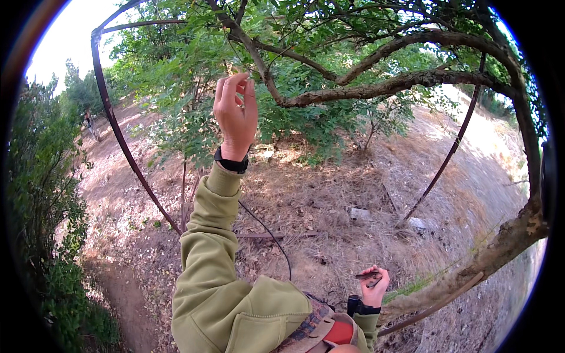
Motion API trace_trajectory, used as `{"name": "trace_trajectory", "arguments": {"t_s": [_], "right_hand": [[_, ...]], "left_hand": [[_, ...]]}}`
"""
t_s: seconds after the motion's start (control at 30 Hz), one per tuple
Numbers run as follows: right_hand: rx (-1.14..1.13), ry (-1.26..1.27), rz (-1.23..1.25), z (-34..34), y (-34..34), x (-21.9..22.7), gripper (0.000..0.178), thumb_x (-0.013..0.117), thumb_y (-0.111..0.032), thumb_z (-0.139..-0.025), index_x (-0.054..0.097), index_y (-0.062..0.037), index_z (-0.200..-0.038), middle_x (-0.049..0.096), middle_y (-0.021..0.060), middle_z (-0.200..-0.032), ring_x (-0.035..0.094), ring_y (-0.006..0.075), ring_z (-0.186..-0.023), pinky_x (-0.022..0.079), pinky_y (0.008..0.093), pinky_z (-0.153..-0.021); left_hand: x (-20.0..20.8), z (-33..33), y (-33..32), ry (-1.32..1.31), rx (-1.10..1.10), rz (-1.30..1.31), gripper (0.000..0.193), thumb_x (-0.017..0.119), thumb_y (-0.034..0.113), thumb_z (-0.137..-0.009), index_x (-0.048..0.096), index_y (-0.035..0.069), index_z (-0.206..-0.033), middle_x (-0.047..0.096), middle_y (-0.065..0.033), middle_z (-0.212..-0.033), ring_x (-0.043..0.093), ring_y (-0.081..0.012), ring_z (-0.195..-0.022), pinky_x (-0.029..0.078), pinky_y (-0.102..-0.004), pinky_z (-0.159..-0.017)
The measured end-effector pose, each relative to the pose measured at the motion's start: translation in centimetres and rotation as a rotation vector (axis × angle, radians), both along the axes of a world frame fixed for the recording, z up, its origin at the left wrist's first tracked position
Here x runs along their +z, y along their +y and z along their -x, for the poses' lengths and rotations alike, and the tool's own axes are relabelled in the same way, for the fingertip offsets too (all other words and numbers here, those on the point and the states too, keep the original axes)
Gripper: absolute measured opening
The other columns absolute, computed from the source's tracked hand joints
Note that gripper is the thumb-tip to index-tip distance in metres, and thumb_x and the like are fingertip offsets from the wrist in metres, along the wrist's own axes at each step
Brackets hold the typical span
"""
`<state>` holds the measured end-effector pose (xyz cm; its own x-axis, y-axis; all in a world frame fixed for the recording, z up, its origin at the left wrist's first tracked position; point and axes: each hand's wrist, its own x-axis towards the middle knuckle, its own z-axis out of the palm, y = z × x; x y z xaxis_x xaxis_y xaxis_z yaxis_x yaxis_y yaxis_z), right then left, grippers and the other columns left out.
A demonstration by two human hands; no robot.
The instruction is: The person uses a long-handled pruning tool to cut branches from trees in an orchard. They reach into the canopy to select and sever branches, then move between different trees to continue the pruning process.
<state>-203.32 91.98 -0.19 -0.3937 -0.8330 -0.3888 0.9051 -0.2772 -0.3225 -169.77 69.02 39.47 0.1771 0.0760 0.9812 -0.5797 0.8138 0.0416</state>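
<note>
My left hand (236, 115) is raised high in front of me among the leaves, its fingers curled together near the thin branch tips. Whatever is between those fingers is too small to make out. A black band (231, 162) circles that wrist, below the olive-green sleeve (215, 217). Lower down on the right, my right hand (376, 288) is closed around dark brown, elongated pod-like pieces (368, 275). Their exact kind is unclear. Close to my body, between the two arms, is a patterned bag (309, 329) with a red part (339, 332).
A crooked tree branch (365, 91) arches overhead, joining a thick trunk (500, 241) at the right. Rusty curved metal bars (120, 138) rise on both sides. A black cable (271, 235) hangs beside my left arm. Dry leaves and grass cover the slope (329, 194); bushes (44, 194) stand left.
</note>
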Motion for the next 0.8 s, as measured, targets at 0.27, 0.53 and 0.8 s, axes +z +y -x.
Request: {"name": "trace_trajectory", "arguments": {"t_s": [0.27, 0.53, 0.8], "right_hand": [[0.028, 0.003, 0.032, -0.1, -0.3, 0.8, 0.011, 0.053, -0.015, -0.085, 0.055, -0.0043, -0.087, 0.057, 0.0064, -0.075, 0.056, 0.0203, -0.070, 0.050, 0.0383, -0.069], [0.028, 0.019, 0.034, 0.5, -0.2, 0.7, 0.011, 0.053, -0.015, -0.084, 0.055, -0.0045, -0.086, 0.057, 0.0061, -0.076, 0.056, 0.0201, -0.070, 0.049, 0.0377, -0.069], [0.019, -0.011, 0.053, 1.2, 0.2, 1.0, 0.010, 0.053, -0.014, -0.085, 0.056, -0.0047, -0.086, 0.058, 0.0058, -0.076, 0.056, 0.0193, -0.070, 0.050, 0.0374, -0.070]], "left_hand": [[0.1, 0.2, -0.1, -0.050, 0.136, -0.063, 0.009, 0.064, 0.002, -0.086, 0.065, 0.003, -0.095, 0.054, -0.0061, -0.080, 0.051, -0.0151, -0.062, 0.040, -0.0284, -0.053], [0.7, 1.6, 1.9, -0.011, 0.069, -0.071, 0.009, 0.066, 0.008, -0.088, 0.067, 0.003, -0.095, 0.051, -0.0022, -0.077, 0.047, -0.0106, -0.063, 0.037, -0.0259, -0.053], [2.9, 3.7, 1.7, -0.043, 0.056, -0.093, 0.013, 0.067, 0.011, -0.088, 0.067, 0.001, -0.096, 0.054, -0.0009, -0.073, 0.050, -0.0078, -0.062, 0.040, -0.0239, -0.054]]}}
